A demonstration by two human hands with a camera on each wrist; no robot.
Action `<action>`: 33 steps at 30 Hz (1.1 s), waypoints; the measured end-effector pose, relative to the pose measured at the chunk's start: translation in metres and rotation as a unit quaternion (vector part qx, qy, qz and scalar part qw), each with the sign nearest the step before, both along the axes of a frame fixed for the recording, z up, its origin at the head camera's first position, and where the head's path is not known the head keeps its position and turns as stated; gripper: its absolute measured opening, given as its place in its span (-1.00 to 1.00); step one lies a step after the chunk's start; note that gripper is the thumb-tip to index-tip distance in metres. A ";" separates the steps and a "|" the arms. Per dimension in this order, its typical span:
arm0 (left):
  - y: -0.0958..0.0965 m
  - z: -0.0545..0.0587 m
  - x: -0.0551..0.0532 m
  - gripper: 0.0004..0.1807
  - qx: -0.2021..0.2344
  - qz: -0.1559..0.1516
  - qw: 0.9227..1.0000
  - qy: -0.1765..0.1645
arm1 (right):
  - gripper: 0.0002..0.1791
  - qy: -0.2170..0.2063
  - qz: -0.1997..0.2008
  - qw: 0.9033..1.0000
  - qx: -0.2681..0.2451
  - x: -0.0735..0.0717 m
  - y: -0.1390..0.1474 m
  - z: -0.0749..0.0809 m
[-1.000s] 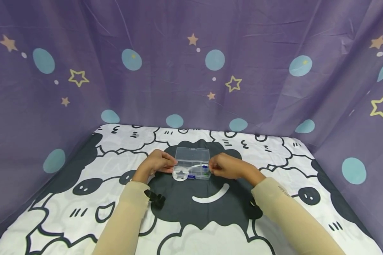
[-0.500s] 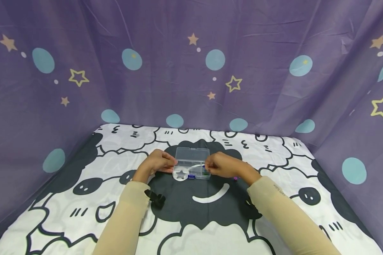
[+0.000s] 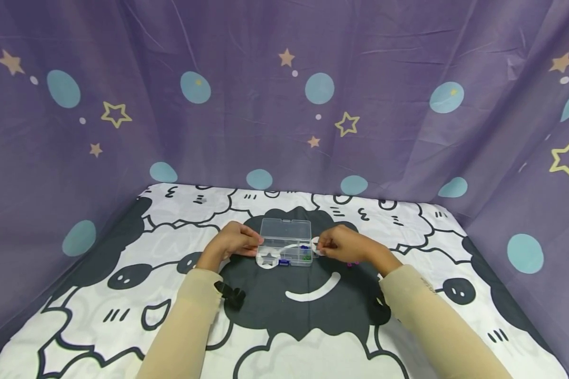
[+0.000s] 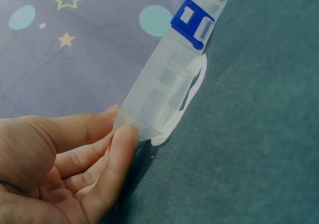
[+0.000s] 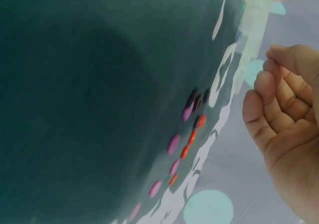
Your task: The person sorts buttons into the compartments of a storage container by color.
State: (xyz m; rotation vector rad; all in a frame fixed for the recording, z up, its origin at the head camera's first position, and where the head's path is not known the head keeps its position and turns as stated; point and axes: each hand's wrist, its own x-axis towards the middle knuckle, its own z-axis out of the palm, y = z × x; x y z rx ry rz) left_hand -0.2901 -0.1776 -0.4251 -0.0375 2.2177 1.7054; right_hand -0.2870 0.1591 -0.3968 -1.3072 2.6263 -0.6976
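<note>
A clear plastic compartment box (image 3: 291, 258) with a blue latch (image 4: 193, 24) stands mid-table, its see-through lid (image 3: 285, 229) raised. My left hand (image 3: 234, 239) holds the box's left end, thumb and fingers pinching the corner in the left wrist view. Green bits (image 3: 307, 258) and blue bits (image 3: 305, 247) lie in the right-hand compartments. Just right of the box is my right hand (image 3: 343, 243). Its fingers are loosely curled, with nothing visible between them in the right wrist view. Several small pink discs (image 5: 173, 144) and red discs (image 5: 192, 136), plus dark ones, lie near it.
The table is covered by a black-and-white sheep-print cloth (image 3: 308, 316). A purple curtain (image 3: 265, 131) with stars and dots hangs behind and along both sides. A black strap piece (image 3: 231, 296) sits at the left sleeve's cuff.
My right hand moved left over the box's right compartments, then drew back right beside the box. Green bits and pink discs show more plainly now. The left hand stayed on the box.
</note>
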 end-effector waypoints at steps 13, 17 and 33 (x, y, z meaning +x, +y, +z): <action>0.000 0.001 -0.001 -0.82 -0.008 0.002 1.000 -0.001 | -0.92 -0.026 -0.039 0.999 0.014 -0.002 0.043 -0.005; 0.001 0.000 -0.001 -0.82 -0.004 0.005 1.000 -0.001 | -0.93 -0.024 -0.051 0.998 0.021 -0.003 0.058 -0.007; 0.001 0.000 0.000 -0.81 -0.002 0.003 1.000 0.002 | -0.93 -0.062 -0.093 0.993 0.037 -0.004 0.105 -0.013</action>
